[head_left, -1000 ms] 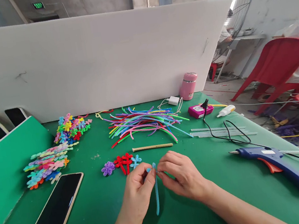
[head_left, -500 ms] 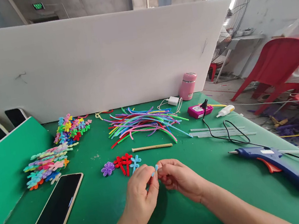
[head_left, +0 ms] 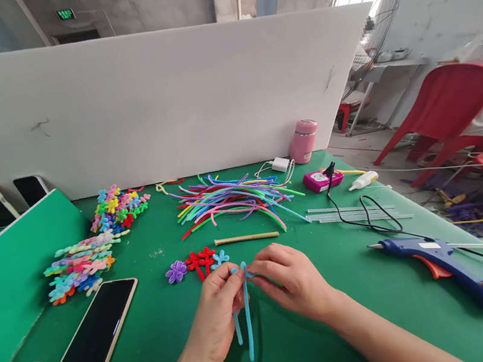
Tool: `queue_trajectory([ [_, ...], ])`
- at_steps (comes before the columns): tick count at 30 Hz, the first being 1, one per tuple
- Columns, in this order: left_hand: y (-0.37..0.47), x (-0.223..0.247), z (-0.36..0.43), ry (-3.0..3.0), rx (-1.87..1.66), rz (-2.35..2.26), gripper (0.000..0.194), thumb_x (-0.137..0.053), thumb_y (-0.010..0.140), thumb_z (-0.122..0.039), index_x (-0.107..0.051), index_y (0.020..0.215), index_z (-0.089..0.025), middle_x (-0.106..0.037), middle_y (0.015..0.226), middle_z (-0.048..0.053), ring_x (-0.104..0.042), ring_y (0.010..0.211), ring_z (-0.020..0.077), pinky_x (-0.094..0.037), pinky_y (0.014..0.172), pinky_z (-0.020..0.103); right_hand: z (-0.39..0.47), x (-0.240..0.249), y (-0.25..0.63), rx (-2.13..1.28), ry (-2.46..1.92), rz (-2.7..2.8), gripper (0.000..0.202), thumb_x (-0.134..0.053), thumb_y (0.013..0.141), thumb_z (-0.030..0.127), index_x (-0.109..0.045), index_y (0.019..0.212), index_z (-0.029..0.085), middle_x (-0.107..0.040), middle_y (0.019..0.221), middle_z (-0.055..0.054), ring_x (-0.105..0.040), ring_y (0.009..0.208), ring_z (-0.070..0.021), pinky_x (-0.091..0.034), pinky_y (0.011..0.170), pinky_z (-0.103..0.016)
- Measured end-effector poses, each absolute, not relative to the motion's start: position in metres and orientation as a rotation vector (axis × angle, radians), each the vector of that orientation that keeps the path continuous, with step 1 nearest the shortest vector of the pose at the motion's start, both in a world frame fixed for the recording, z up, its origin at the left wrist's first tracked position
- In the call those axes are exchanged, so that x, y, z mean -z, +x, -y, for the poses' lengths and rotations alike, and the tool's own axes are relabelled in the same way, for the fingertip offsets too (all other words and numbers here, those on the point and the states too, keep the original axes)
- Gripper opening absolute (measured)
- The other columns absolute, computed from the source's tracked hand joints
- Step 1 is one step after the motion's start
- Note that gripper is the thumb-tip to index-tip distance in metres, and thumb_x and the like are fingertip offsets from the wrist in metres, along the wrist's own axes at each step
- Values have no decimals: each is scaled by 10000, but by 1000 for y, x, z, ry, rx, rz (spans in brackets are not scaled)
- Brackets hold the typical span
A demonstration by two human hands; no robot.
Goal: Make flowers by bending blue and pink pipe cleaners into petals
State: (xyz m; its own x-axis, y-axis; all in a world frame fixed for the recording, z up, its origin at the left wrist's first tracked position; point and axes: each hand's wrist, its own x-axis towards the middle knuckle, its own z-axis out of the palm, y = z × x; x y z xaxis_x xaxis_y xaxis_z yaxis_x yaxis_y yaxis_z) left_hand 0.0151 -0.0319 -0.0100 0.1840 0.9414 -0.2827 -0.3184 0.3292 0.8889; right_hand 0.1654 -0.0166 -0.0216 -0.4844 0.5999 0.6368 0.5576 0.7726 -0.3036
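While a heap of coloured fuzzy stems (head_left: 232,197) lies near the back of a green worktop (head_left: 323,351), a person's left hand (head_left: 218,310) and right hand (head_left: 292,283) meet over a light-blue stem (head_left: 248,323) in the foreground.

The left hand grips the light-blue stem between thumb and fingers, two lengths dangling below, as the right hand pinches it just alongside; just beyond lie a purple flower (head_left: 176,271), two red flowers (head_left: 207,258) and a light-blue flower (head_left: 220,258) in a row, and a tan stick (head_left: 247,238) rests in front of the heap. A dark-screened phone (head_left: 85,352) lies at left, a blue glue gun (head_left: 443,268) at right.
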Motion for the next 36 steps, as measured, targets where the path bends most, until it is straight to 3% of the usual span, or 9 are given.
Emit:
queue_trajectory([
  [5,16,8,33,755,-957,-994,293,-646,640,-352,-455,537,-157,-275,448,-83,-251,449,58,-173,417,180,16,21,167,18,-823,2271,140,-445,838,214,-576,863,173,-596,759,-46,-488,652,-135,-393,600,-266],
  [10,17,10,34,877,-992,-1025,268,-628,655,-361,-483,554,-160,-288,482,-75,-249,470,67,-204,430,183,18,19,162,-116,-867,2217,136,-411,804,161,-535,748,160,-557,680,-44,-464,612,-135,-379,557,-253],
  [17,15,11,36,1360,-1086,-1174,203,-524,745,-316,-532,599,-176,-310,516,-52,-253,488,93,-224,449,211,23,14,149,-1077,-1110,1745,148,-411,757,211,-413,615,169,-342,540,48,-293,497,-75,-255,451,-197],
  [22,15,5,40,1588,-1134,-1195,145,-529,729,-230,-553,592,-189,-393,528,-35,-303,478,98,-245,460,220,22,11,150,-1864,-1011,1197,187,-459,697,286,-369,578,173,-226,504,81,-164,452,-55,-134,427,-204],
  [24,16,6,40,1607,-1129,-1194,146,-532,727,-224,-557,588,-189,-397,532,-32,-311,484,99,-248,464,219,21,11,152,-2015,-985,1068,195,-493,671,270,-358,568,173,-219,500,88,-141,441,-47,-103,428,-208],
  [29,17,14,35,1291,-1064,-1117,215,-504,770,-312,-486,597,-185,-299,531,-54,-263,502,94,-245,466,205,18,12,155,-1816,-1071,1117,250,-563,677,352,-424,599,159,-280,481,87,-193,436,-43,-120,431,-211],
  [36,18,17,33,914,-999,-981,188,-574,726,-333,-517,647,-173,-336,568,-57,-306,539,79,-289,507,179,17,12,154,-1640,-1088,1236,274,-554,693,385,-441,604,152,-310,489,78,-230,461,-52,-165,450,-213],
])
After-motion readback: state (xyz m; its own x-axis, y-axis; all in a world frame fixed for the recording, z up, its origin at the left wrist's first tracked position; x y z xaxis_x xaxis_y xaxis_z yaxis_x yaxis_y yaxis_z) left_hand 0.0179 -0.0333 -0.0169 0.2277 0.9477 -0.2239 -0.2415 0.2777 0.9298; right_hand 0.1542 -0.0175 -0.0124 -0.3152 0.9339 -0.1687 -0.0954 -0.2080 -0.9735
